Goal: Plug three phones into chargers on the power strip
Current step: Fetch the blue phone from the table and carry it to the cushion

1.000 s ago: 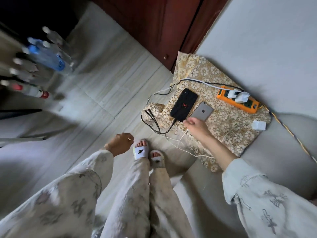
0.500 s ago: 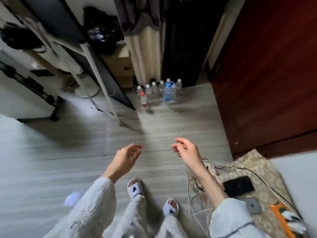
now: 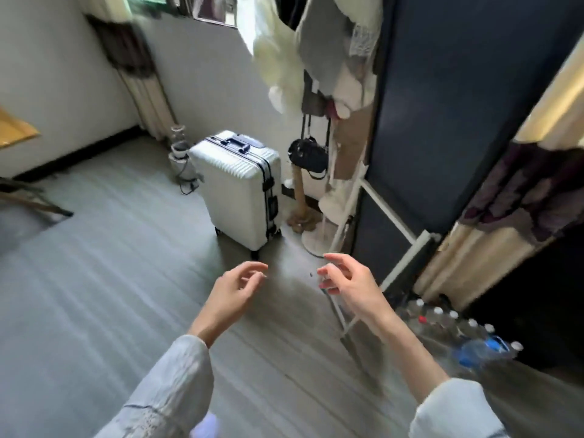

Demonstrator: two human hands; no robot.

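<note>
1. Left hand (image 3: pixel 232 292) and right hand (image 3: pixel 349 284) hang over the floor (image 3: pixel 94 311), fingers loosely spread, holding nothing.
2. No phone, charger or power strip is in view; only a white suitcase (image 3: pixel 237 188) and bottles (image 3: pixel 458 327).
3. Judgement: phones are likely slick, rigid and breakable; grip by the side edges.

— What colour was the suitcase (image 3: pixel 238 188)?
— White, ribbed, with black trim; the floor (image 3: pixel 94 279) was grey, streaked like wood.
— And the sleeves (image 3: pixel 170 384)?
— Pale white; the bottle (image 3: pixel 480 350) carried a blue label; the curtain (image 3: pixel 518 197) was cream with purple.
</note>
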